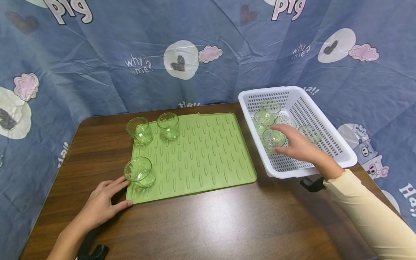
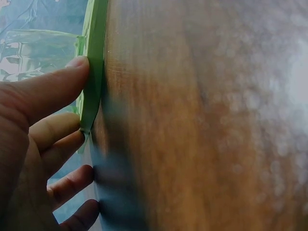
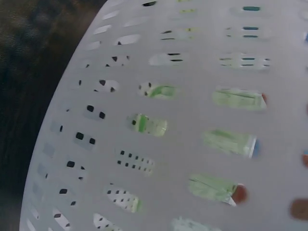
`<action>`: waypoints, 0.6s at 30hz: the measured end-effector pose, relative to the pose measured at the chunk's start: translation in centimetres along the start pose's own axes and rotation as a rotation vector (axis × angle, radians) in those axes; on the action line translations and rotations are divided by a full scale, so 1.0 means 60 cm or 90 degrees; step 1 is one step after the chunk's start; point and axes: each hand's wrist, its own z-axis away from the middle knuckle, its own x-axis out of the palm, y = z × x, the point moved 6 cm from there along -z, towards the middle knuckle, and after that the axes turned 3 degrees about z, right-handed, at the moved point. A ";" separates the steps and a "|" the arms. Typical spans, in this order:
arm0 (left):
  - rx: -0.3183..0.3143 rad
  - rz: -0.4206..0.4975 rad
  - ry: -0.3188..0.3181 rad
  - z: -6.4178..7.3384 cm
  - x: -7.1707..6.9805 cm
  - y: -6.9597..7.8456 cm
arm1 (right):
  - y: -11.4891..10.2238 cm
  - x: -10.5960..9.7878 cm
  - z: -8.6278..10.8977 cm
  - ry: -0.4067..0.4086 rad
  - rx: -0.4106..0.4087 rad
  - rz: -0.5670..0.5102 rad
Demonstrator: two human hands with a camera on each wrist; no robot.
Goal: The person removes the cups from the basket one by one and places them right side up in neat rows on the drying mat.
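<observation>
My left hand (image 1: pixel 103 202) rests at the front left corner of a green ribbed mat (image 1: pixel 195 155), its fingers loosely extended. In the left wrist view the thumb (image 2: pixel 57 89) lies against the mat's edge. Right beside those fingertips stands a clear green-tinted glass (image 1: pixel 140 172), upright on the mat. My right hand (image 1: pixel 297 142) reaches over a white slotted basket (image 1: pixel 331 137), thumb and fingers spread apart near the rim of a glass (image 1: pixel 273 138) inside. The basket wall (image 3: pixel 187 139) fills the right wrist view and hides that hand's fingers.
Two more glasses, one at the left (image 1: pixel 139 130) and one beside it (image 1: pixel 168 126), stand along the mat's back left part. Several other glasses, one of them (image 1: pixel 310 134) right of my hand, are in the basket. A patterned blue cloth (image 1: pixel 208 83) hangs behind the wooden table (image 1: pixel 182 231).
</observation>
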 end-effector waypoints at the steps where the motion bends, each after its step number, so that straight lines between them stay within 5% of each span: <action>1: -0.001 0.000 -0.001 0.000 0.000 0.000 | 0.001 0.002 -0.001 0.001 -0.001 0.008; 12: 0.000 0.005 -0.002 0.000 -0.001 0.001 | 0.006 0.007 -0.001 0.028 0.005 0.049; 18: -0.010 0.007 -0.010 0.000 -0.001 0.000 | 0.013 0.011 -0.005 0.000 0.062 -0.020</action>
